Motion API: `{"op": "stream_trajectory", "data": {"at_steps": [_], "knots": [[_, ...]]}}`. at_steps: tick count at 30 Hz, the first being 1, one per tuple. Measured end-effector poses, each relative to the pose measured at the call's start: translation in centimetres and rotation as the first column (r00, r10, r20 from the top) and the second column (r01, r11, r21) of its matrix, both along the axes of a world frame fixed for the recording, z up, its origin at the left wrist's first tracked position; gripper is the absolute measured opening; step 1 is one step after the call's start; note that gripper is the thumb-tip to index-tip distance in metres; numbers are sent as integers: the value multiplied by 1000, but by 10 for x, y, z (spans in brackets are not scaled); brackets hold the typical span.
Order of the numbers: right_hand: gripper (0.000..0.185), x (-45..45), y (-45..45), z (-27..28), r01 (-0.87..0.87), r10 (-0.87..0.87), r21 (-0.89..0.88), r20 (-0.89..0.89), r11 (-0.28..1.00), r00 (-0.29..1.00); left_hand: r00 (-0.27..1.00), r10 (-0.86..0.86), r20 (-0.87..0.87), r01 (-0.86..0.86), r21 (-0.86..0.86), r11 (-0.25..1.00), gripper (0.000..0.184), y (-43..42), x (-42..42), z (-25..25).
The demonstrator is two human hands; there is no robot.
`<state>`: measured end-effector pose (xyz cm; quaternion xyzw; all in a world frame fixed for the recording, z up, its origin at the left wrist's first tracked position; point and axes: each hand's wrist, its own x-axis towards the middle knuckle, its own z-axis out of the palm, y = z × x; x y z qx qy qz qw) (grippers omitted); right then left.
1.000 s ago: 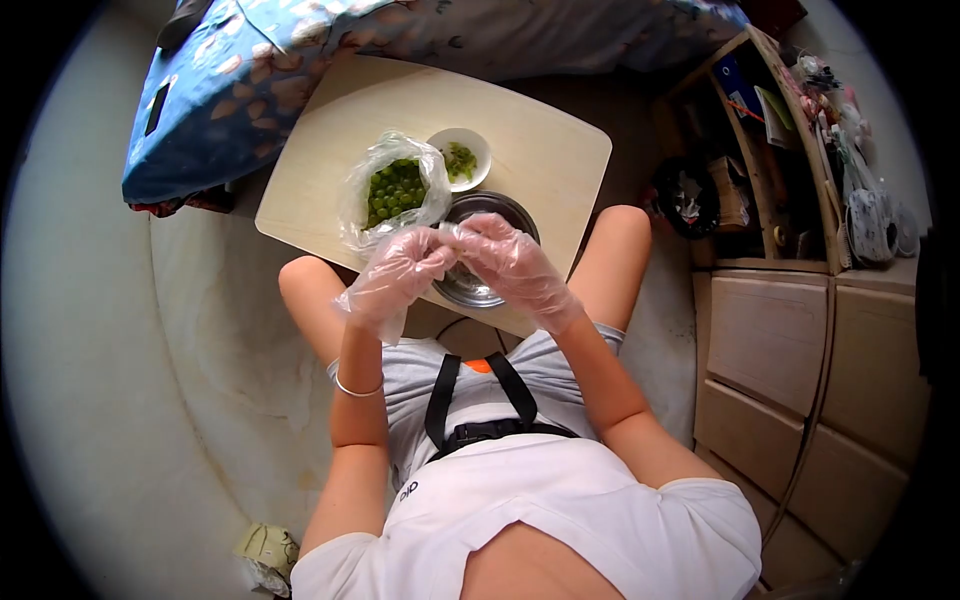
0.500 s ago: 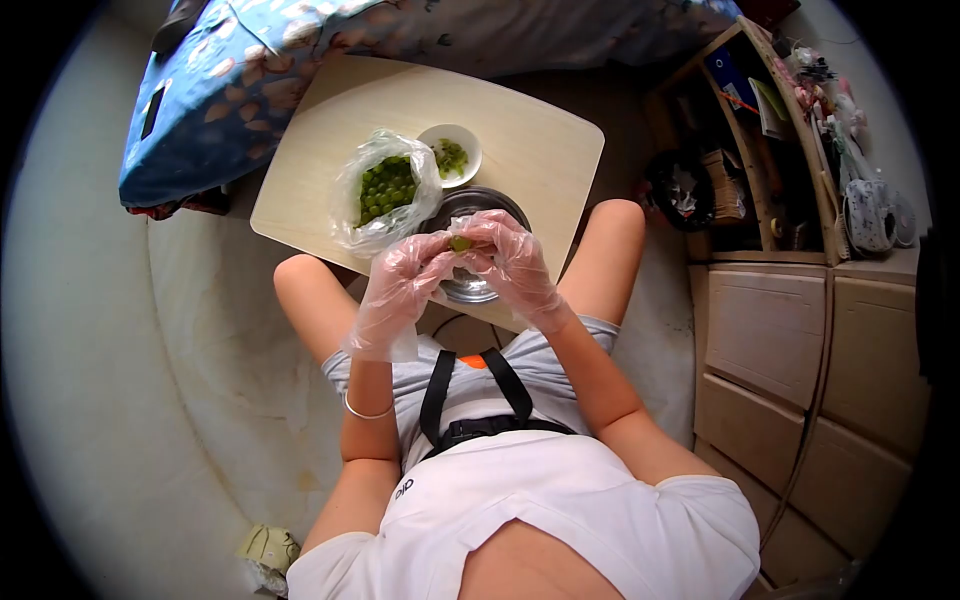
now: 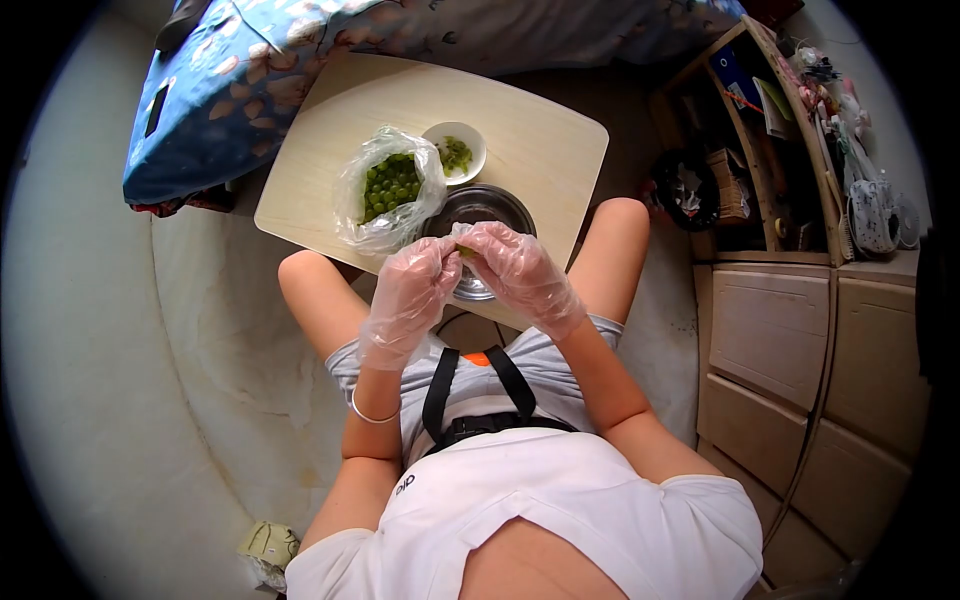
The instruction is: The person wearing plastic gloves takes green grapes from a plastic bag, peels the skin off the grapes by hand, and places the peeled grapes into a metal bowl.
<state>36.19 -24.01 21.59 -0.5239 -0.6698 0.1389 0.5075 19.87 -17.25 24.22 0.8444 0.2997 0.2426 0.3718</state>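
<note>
Both hands wear clear plastic gloves and meet above a metal bowl (image 3: pixel 480 205) at the table's near edge. Between their fingertips is a green grape (image 3: pixel 466 251), mostly covered by the fingers. My left hand (image 3: pixel 408 290) pinches it from the left, closed. My right hand (image 3: pixel 520 275) is closed on it from the right. Behind the left hand sits a clear plastic bag (image 3: pixel 352 190) with its mouth spread, full of green grapes (image 3: pixel 390 188). Beside it a white bowl (image 3: pixel 478 150) holds small green peelings or scraps (image 3: pixel 455 154). The hands hide part of the metal bowl.
The low pale table (image 3: pixel 540 130) stands between my knees. A bed with a blue floral cover (image 3: pixel 230 90) lies beyond it. On the right are a wooden shelf (image 3: pixel 765 200), a black-lined bin (image 3: pixel 685 190) and drawers (image 3: pixel 768 320).
The fingers have closed further round the grape, which shows less than before. My right hand has turned slightly and both hands sit a little lower.
</note>
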Motion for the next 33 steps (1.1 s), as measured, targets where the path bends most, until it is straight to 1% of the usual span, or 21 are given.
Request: {"op": "stream_trajectory", "data": {"at_steps": [5, 7, 11, 13, 17, 19, 23, 25, 26, 27, 28, 29, 30, 31, 32, 33], "knots": [[21, -2, 0, 3, 14, -14, 5, 9, 1000, 1000, 999, 33, -38, -35, -43, 998, 15, -4, 2, 2], [29, -2, 0, 0, 4, -4, 19, 15, 1000, 1000, 998, 62, -12, -63, -81, 995, 17, -6, 3, 3], [30, -3, -2, -5, 0, 1, -18, 11, 1000, 1000, 996, 47, -79, -54, -89, 995, 15, -4, 0, -5], [30, -4, -3, -8, 23, -22, -12, 22, 1000, 1000, 997, 54, -58, -55, -9, 998, 15, -4, 1, -7], [30, -4, -2, -9, 11, -11, -8, -15, 1000, 1000, 996, 64, -54, -63, 10, 998, 15, -5, 3, -5], [31, -3, -2, -11, -28, 26, -22, -93, 999, 995, 996, 87, -34, -89, -41, 995, 14, -5, 4, -7], [28, -4, -3, -19, -27, 23, -17, -162, 1000, 987, 994, 101, -33, -103, -58, 993, 14, -3, 2, -10], [33, -2, -5, -22, -100, 43, -153, -336, 983, 941, 994, 113, 10, -109, -179, 978, 14, -3, 1, -9], [33, -2, -5, -28, -100, 43, -154, -337, 983, 941, 994, 113, 10, -109, -180, 978, 14, -2, 0, -11], [33, -3, -4, -34, -169, 33, -213, -525, 962, 850, 991, 131, 40, -117, -243, 963, 13, -1, 0, -14], [33, -3, -4, -38, -247, 4, -255, -689, 935, 724, 986, 150, 68, -122, -306, 944, 13, 0, -1, -16], [33, -3, -5, -41, -247, 3, -255, -689, 935, 724, 986, 150, 68, -122, -306, 944, 13, -1, -1, -17], [32, -2, -5, -41, -311, -7, -247, -794, 918, 608, 969, 224, 106, -149, -475, 867, 11, -3, 1, -17], [30, -2, -5, -41, -372, -25, -229, -878, 899, 478, 944, 303, 128, -158, -629, 761, 12, -4, 1, -17], [30, -2, -6, -41, -372, -25, -229, -878, 899, 478, 944, 303, 128, -159, -629, 761, 12, -3, 1, -18], [29, -2, -7, -39, -386, -53, -239, -899, 891, 435, 948, 290, 134, -127, -674, 727, 14, -1, -1, -19]]}}
